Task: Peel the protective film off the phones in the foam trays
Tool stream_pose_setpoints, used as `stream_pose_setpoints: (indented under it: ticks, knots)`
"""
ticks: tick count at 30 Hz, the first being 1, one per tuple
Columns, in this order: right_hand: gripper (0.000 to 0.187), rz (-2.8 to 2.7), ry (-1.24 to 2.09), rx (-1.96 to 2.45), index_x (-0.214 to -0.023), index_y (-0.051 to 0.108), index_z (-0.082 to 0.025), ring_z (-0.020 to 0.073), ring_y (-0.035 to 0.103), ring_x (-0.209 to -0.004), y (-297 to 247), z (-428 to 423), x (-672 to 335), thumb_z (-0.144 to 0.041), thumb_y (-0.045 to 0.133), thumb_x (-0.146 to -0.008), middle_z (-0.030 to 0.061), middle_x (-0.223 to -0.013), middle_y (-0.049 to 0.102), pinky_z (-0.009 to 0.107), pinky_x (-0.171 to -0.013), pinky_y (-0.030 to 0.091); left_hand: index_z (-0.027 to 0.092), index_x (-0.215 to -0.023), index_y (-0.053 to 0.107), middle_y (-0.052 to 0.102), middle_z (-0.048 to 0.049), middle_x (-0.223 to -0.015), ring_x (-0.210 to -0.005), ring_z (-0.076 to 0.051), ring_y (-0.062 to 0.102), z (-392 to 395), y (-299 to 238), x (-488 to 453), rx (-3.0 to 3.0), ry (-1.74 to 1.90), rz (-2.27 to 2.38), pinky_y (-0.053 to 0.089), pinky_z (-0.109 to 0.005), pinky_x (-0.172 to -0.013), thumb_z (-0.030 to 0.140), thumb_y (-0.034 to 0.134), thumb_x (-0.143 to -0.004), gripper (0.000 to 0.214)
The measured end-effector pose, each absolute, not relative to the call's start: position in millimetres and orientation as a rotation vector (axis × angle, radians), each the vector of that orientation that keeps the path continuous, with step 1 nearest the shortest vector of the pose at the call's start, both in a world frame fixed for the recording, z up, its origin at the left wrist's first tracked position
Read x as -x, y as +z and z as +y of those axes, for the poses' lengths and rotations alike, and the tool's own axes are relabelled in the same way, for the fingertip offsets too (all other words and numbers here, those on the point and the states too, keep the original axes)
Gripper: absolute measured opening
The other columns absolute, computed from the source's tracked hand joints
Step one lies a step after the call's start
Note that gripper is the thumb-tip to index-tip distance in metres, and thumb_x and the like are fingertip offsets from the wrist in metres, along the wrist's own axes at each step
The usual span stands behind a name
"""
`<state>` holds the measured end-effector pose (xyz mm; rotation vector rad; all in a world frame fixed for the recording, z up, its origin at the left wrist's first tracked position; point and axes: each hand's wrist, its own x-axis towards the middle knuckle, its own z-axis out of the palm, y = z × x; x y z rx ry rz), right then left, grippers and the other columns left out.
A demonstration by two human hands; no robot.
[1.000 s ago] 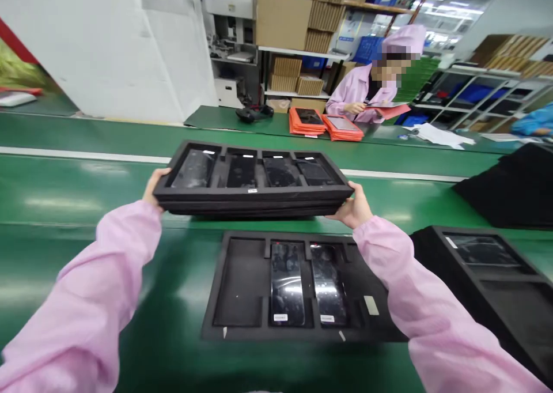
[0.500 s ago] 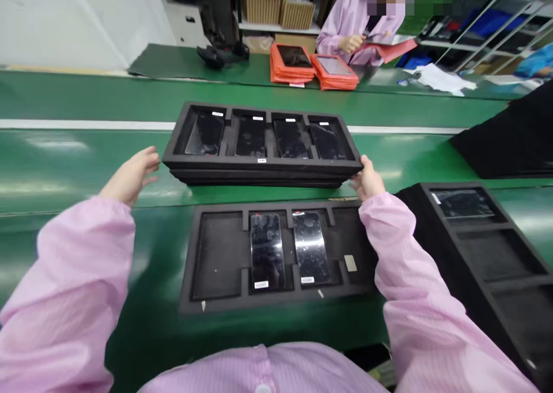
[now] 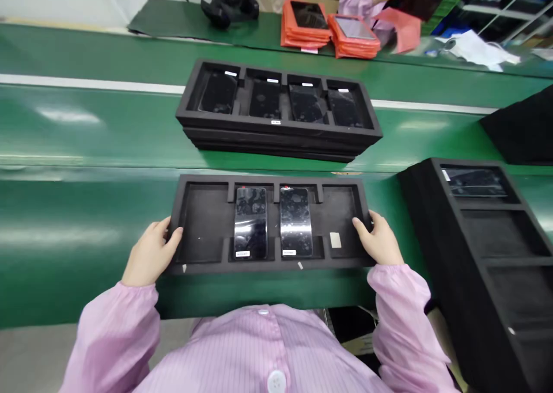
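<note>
Black foam tray on green belt, near edge, two phones in middle slots. Left hand clasps left rim; right hand clasps right rim. Tray stack behind, apart.
</note>
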<state>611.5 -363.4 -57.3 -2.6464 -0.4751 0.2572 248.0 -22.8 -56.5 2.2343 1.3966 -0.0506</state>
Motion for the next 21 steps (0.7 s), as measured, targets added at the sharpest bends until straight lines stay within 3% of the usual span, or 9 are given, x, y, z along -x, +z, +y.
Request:
stream_pose_setpoints:
  ticks: [3, 7, 9, 11, 15, 18, 21]
  knots:
    - [0.064, -0.604, 0.27, 2.701, -0.126, 0.058, -0.007, 0.0353, 0.061, -0.099, -55.2, -352.6, -599.2, -0.053, 0.052, -0.083, 0.0219, -0.114, 0.062, 0.048, -0.089, 0.049, 0.021, -0.127, 0.057, 0.065, -0.0113, -0.113, -0.095, -0.029, 0.066, -9.4, -50.9, -227.3, -2.188, -0.109, 1.423, 0.051, -0.039, -0.082, 0.055, 0.041, -0.085, 0.057]
    - [0.069, -1.011, -0.166, 2.813, -0.132, 0.052, 0.002, 0.0434, 0.053, -0.11, -40.3, -306.8, -589.3, -0.048, 0.055, -0.085, 0.0305, -0.118, 0.057, 0.056, -0.091, 0.044, 0.019, -0.143, 0.045, 0.059, -0.0176, -0.126, -0.107, -0.035, 0.063, 10.7, -27.6, -237.9, -2.215, -0.107, 1.466, 0.046, -0.05, -0.098, 0.06, 0.047, -0.083, 0.073]
    - [0.06, -1.281, -0.238, 2.653, -0.133, 0.053, 0.0, 0.0394, 0.053, -0.111, -29.6, -264.6, -576.5, -0.041, 0.055, -0.089, 0.0274, -0.12, 0.058, 0.052, -0.092, 0.044, 0.02, -0.147, 0.039, 0.057, -0.0173, -0.131, -0.114, -0.036, 0.059, 26.1, -14.1, -263.1, -2.292, -0.007, 1.429, 0.044, -0.052, -0.1, 0.06, 0.043, -0.086, 0.073]
    - [0.046, -1.601, -0.057, 2.433, -0.128, 0.06, -0.006, 0.0324, 0.055, -0.106, -20.6, -216.1, -556.7, -0.034, 0.056, -0.092, 0.0194, -0.117, 0.063, 0.045, -0.092, 0.044, 0.023, -0.148, 0.039, 0.057, -0.0132, -0.133, -0.115, -0.033, 0.059, 45.1, -6.5, -292.3, -2.29, 0.089, 1.296, 0.043, -0.049, -0.103, 0.055, 0.045, -0.088, 0.069]
    - [0.03, -1.979, 0.224, 2.234, -0.12, 0.067, -0.015, 0.0278, 0.055, -0.101, -17.8, -136.9, -514.4, -0.025, 0.06, -0.093, 0.0102, -0.111, 0.066, 0.04, -0.085, 0.041, 0.019, -0.142, 0.048, 0.054, -0.0134, -0.138, -0.13, -0.033, 0.048, 79.9, -18.8, -330.9, -2.181, 0.223, 0.967, 0.03, -0.051, -0.114, 0.044, 0.054, -0.086, 0.062]
    - [0.025, -2.011, 0.194, 2.253, -0.115, 0.069, -0.014, 0.0272, 0.053, -0.097, -28.8, -112.8, -500.0, -0.025, 0.06, -0.094, 0.0108, -0.104, 0.064, 0.039, -0.08, 0.038, 0.02, -0.13, 0.061, 0.064, -0.009, -0.127, -0.121, -0.027, 0.057, 92.9, -41.4, -333.7, -2.05, 0.204, 0.768, 0.036, -0.042, -0.111, 0.041, 0.06, -0.083, 0.051]
    - [0.023, -1.967, 0.131, 2.238, -0.112, 0.07, -0.014, 0.0258, 0.051, -0.092, -41.6, -113.8, -504.8, -0.025, 0.061, -0.093, 0.0108, -0.102, 0.061, 0.038, -0.076, 0.036, 0.02, -0.115, 0.07, 0.072, -0.008, -0.111, -0.108, -0.026, 0.064, 98.3, -62.3, -327.6, -1.888, 0.263, 0.676, 0.043, -0.04, -0.105, 0.044, 0.067, -0.078, 0.043]
